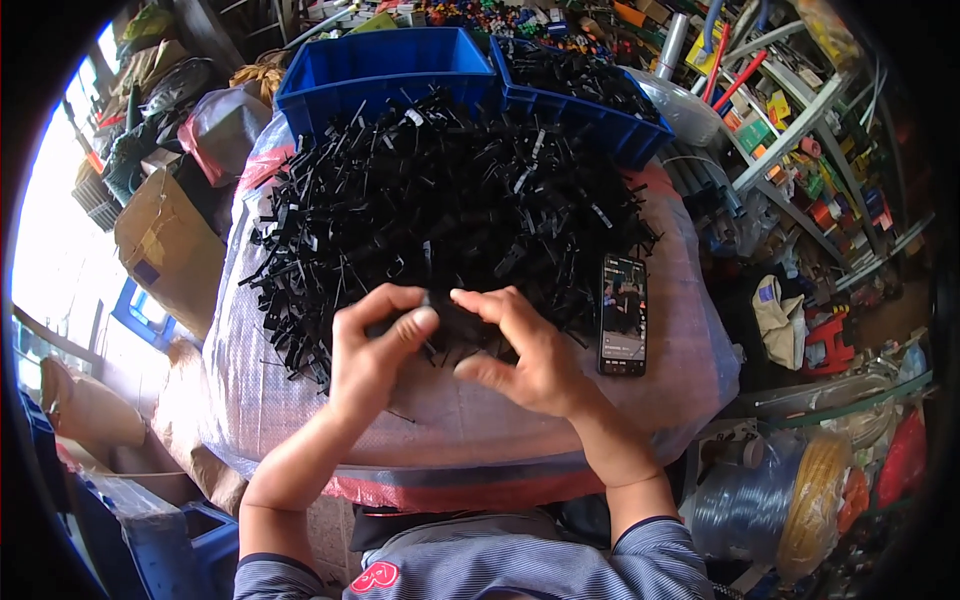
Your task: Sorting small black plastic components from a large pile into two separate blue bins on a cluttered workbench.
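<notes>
A wide heap of small black plastic parts [440, 190], many with thin stems, covers the far part of a bulging woven sack [500, 430]. My left hand [372, 350] hovers at the near edge of the heap, thumb and index finger brought together in a pinch. Whatever sits at those fingertips is lost against the black parts behind. Close by on the right, my right hand [530, 355] has its thumb well apart from its fingers and holds nothing that I can see. Its index fingertip points toward the left hand's pinch, a small gap between.
A phone [623, 315] with a lit screen lies right of the heap. Behind stand an empty-looking blue bin [385, 60] and a blue bin of black parts [580, 110]. Cardboard [165, 245] leans at left; a metal rack [800, 130] and tubing coils [780, 500] crowd the right.
</notes>
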Action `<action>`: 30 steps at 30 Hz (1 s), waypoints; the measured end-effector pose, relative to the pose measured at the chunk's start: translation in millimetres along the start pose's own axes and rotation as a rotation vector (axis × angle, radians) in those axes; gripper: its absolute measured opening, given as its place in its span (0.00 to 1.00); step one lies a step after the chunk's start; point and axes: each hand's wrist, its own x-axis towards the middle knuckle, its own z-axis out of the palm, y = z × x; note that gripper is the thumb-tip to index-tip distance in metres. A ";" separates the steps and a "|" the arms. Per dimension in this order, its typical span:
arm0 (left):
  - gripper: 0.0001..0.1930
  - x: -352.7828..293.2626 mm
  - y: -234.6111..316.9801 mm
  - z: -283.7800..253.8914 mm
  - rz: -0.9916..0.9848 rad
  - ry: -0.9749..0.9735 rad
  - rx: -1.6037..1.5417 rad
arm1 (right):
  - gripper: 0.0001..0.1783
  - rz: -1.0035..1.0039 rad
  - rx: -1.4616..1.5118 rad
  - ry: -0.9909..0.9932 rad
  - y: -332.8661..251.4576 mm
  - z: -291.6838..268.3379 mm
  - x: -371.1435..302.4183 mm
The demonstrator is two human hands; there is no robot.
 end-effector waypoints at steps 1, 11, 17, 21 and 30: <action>0.07 4.5 -4.2 -3.3 -0.041 -0.018 -0.061 | 0.30 -0.050 -0.077 -0.008 -0.1 2.2 -1.7; 0.09 -5.2 -27.9 8.0 0.090 -0.129 0.171 | 0.26 -0.091 -0.430 0.136 4.3 26.4 -10.5; 0.11 -8.9 -33.5 13.2 0.405 -0.080 0.385 | 0.20 -0.079 -0.471 0.104 8.4 30.7 -11.5; 0.10 -6.6 -33.2 11.8 0.449 -0.016 0.425 | 0.21 -0.037 -0.434 0.087 11.1 35.3 -7.7; 0.08 19.9 -8.0 -14.5 0.047 0.036 -0.506 | 0.16 0.109 -0.417 0.217 63.5 14.5 31.0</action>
